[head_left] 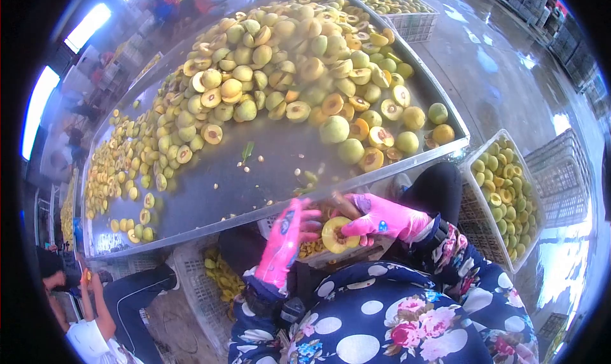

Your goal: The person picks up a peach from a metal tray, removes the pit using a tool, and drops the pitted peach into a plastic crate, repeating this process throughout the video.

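Observation:
My right hand point(388, 219), in a pink glove, is closed around a halved yellow peach point(339, 235), its cut face with a brownish centre turned up. A blurred brown, handle-like piece point(347, 206) sticks out by the thumb of that hand; I cannot make out what it is. Just left of the peach half, my left hand point(286, 240) is raised in a matching glove, fingers apart and nothing visible in them. Both hands are at the near edge of a metal table point(254, 173), above a container of cut fruit point(312, 248).
Whole and halved peaches point(254, 65) are heaped on the table. A crate of fruit point(506, 192) stands at the right, another crate point(197, 287) at lower left. Behind the table is one more crate point(407, 23). Another person's arms point(92, 300) are at far left.

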### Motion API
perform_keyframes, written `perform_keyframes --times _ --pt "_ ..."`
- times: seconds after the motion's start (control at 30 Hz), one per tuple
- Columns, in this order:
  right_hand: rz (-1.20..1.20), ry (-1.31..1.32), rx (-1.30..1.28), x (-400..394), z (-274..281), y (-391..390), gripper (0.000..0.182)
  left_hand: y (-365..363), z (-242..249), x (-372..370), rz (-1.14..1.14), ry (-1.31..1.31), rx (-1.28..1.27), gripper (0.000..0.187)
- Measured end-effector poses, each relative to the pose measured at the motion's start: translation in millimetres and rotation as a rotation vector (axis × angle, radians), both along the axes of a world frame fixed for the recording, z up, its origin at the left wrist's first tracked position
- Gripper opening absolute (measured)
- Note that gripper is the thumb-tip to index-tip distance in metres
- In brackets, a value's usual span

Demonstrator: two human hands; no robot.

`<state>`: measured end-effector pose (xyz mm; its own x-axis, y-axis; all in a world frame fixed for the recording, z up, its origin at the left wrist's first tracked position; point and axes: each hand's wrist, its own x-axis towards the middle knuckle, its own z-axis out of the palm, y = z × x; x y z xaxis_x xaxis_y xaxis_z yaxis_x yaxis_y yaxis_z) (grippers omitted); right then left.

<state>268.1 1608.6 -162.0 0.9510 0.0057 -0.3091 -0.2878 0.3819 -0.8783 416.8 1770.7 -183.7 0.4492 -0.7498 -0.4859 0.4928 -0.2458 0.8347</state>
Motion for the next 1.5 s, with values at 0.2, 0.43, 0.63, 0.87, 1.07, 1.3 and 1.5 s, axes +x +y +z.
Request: perform_keyframes --times 0.2,0.43,0.63,0.87,1.07,1.3,1.5 --pt "0.104 -0.203 -0.737 22.0 1.5 -8.2 0.038 -1.9 9.6 -23.6 -0.394 -0.633 -0.178 0.052" --pt "-0.398 -0.152 -0.563 -1.6 21.7 7.1 0.032 -8.1 -20.6 -12.6 0.17 0.873 -0.429 0.044" --pt "-0.087 0.115 -0.41 -28.6 10.5 38.9 0.028 -9.2 -12.2 -11.3 0.275 0.641 -0.43 0.041" --pt "-0.108 0.109 -0.483 -25.0 6.5 52.4 0.027 -11.9 -2.2 -23.5 0.301 0.488 -0.477 0.039" --pt "-0.142 0.053 -0.507 -22.6 0.9 57.6 0.021 -12.4 -1.0 -29.1 0.311 0.467 -0.438 0.039" --pt "-0.18 0.039 -0.567 -20.2 -4.8 62.2 0.02 -14.7 1.8 -35.8 0.308 0.404 -0.409 0.039" --pt "-0.257 -0.152 -0.804 -17.1 -25.6 69.0 0.018 -21.2 -2.0 -44.9 0.379 0.308 -0.397 0.034"
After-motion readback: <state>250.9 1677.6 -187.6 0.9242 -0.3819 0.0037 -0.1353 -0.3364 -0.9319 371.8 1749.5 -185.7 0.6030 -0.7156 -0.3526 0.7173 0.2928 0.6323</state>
